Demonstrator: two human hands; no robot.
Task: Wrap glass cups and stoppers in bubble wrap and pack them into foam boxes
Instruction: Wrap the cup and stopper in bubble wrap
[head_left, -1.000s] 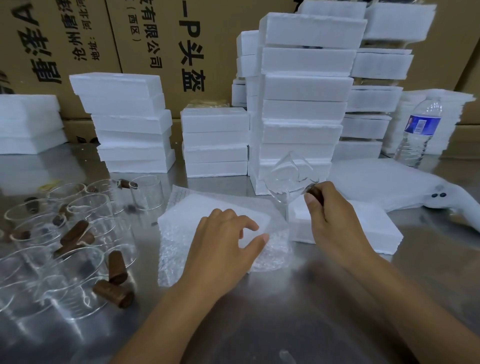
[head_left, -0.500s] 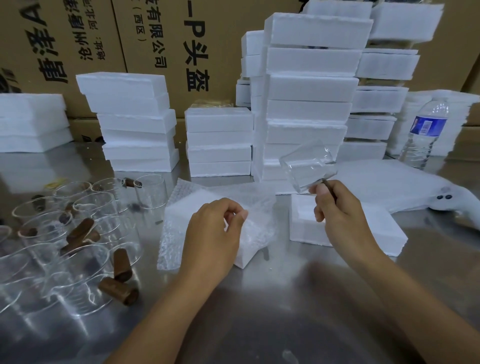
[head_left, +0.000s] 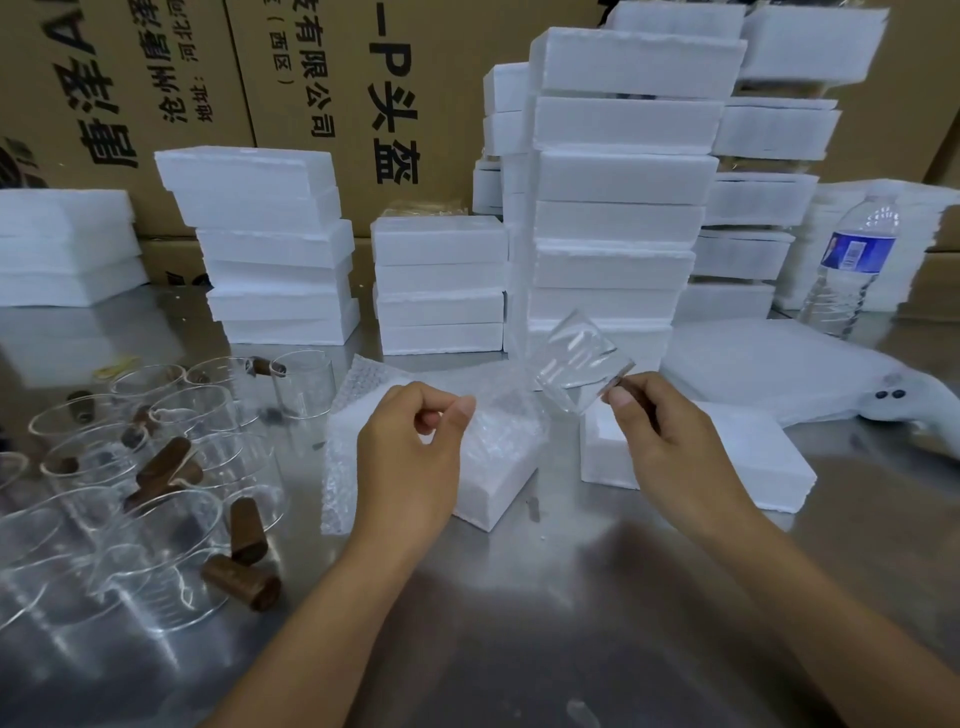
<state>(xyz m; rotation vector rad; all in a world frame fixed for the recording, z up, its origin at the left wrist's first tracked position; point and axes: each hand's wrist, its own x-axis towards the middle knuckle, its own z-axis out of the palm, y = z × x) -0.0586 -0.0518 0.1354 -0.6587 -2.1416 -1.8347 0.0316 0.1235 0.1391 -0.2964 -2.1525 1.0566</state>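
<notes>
Glass cup (head_left: 582, 364) at right hand (head_left: 675, 447) fingertips (head_left: 621, 399)

Two hands are working just in front of the tall foam stack (head_left: 618, 176), which is showing at least six layers. The left hand (head_left: 410, 457) is pinching one bubble wrap sheet (head_left: 343, 457), and the right hand (head_left: 670, 441) is holding one glass cup (head_left: 576, 364). Left of that stack, a short stack (head_left: 439, 280) is showing four layers. Right of it, one water bottle (head_left: 852, 265) is standing. In front of it, two loose foam boxes (head_left: 727, 457) are lying. Far to its lower left, at least five brown stoppers (head_left: 247, 525) are lying among clear cups (head_left: 171, 545) that are overlapping too much for counting.
</notes>
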